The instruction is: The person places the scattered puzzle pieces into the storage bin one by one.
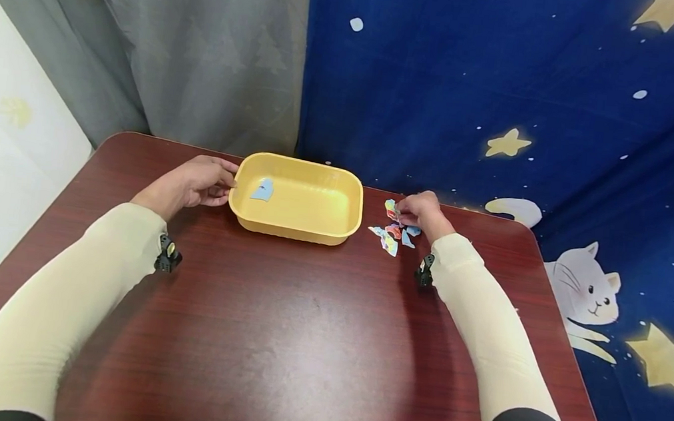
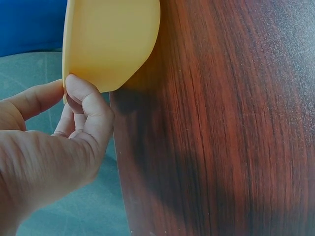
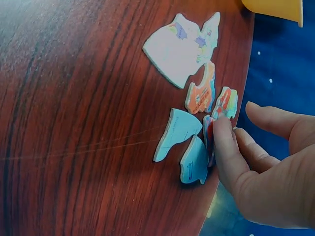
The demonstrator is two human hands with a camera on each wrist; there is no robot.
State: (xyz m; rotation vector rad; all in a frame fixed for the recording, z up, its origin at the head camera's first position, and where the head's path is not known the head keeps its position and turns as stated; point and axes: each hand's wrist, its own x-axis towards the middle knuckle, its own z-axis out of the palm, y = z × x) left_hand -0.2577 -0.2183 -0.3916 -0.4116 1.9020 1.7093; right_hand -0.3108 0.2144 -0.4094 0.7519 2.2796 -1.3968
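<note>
At the tabletop's far side sits a yellow plastic basin point(image 1: 293, 231). My left hand point(image 1: 201, 180) pinches its left end, with thumb and finger on either side of the rim point(image 2: 66, 54) in the left wrist view. A light blue puzzle piece point(image 1: 263, 189) lies inside the basin. To the basin's right, my right hand point(image 3: 275, 167) reaches over several flat, irregular puzzle pieces. Its fingertips touch a red and blue piece point(image 3: 210, 147), partly hidden, while the thumb stands apart. Close by lie an orange piece point(image 3: 198, 97), two light blue pieces point(image 3: 178, 129) and a pale piece point(image 3: 172, 51).
The dark red wooden table point(image 1: 302, 328) has rounded far corners. Behind its far edge hang a grey curtain point(image 1: 218, 60) and a blue curtain point(image 1: 445, 79) with stars. The pieces lie near that edge.
</note>
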